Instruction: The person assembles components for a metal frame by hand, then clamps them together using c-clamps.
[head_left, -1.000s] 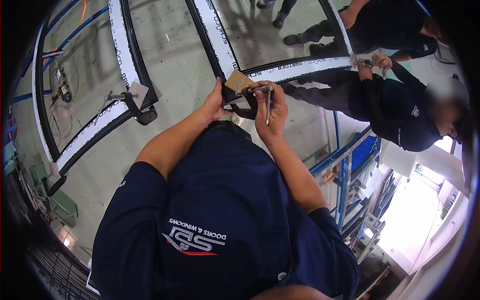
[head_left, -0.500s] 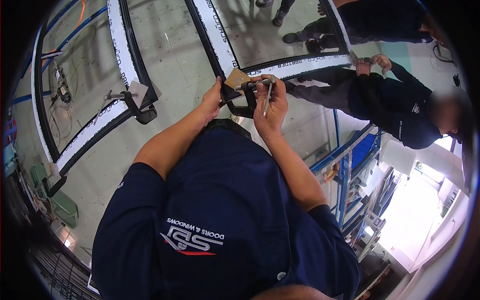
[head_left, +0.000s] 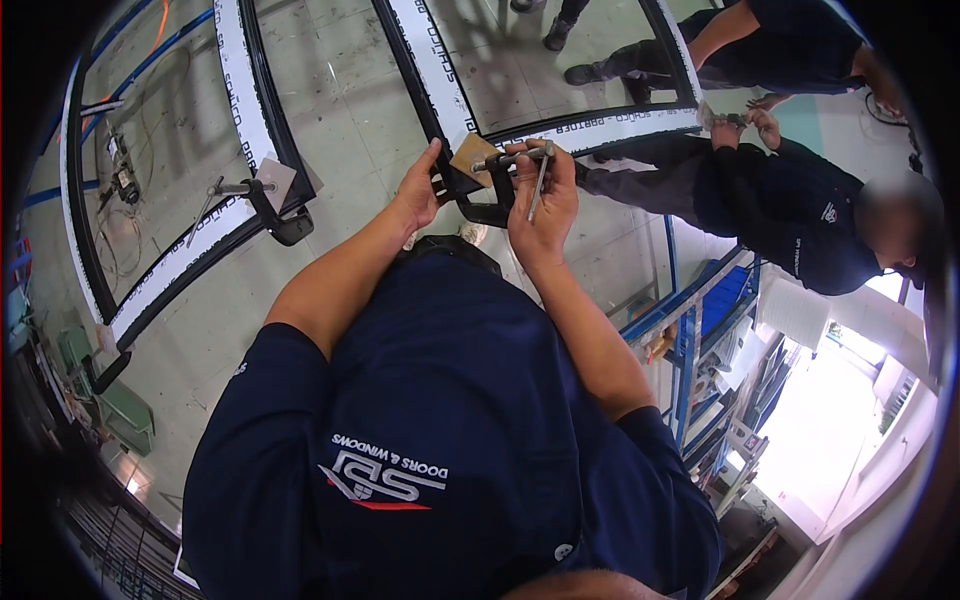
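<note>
A black-edged window frame (head_left: pixel 425 75) with printed white film has its near corner in front of me. A tan square pad (head_left: pixel 474 160) lies on that corner. My right hand (head_left: pixel 543 200) is closed around a G-clamp (head_left: pixel 487 213), by its screw end and sliding bar. The screw tip meets the pad, and the clamp's dark body curves round the corner's near side. My left hand (head_left: pixel 420 192) grips the corner's left edge, thumb pointing up along it and fingers partly hidden beneath. Another G-clamp (head_left: pixel 265 208) sits on the left frame (head_left: pixel 240 85) over a pale pad (head_left: pixel 277 185).
At right, a co-worker (head_left: pixel 790 205) has both hands at the frame's far right corner; another person (head_left: pixel 770 45) stands beyond. A blue metal rack (head_left: pixel 690 320) stands lower right. Cables and a tool (head_left: pixel 125 170) lie on the floor at left, near a green object (head_left: pixel 125 415).
My left hand has slid slightly left and down, its thumb now more upright. The clamp in my right hand has shifted slightly. The farther person's arm has swung into view.
</note>
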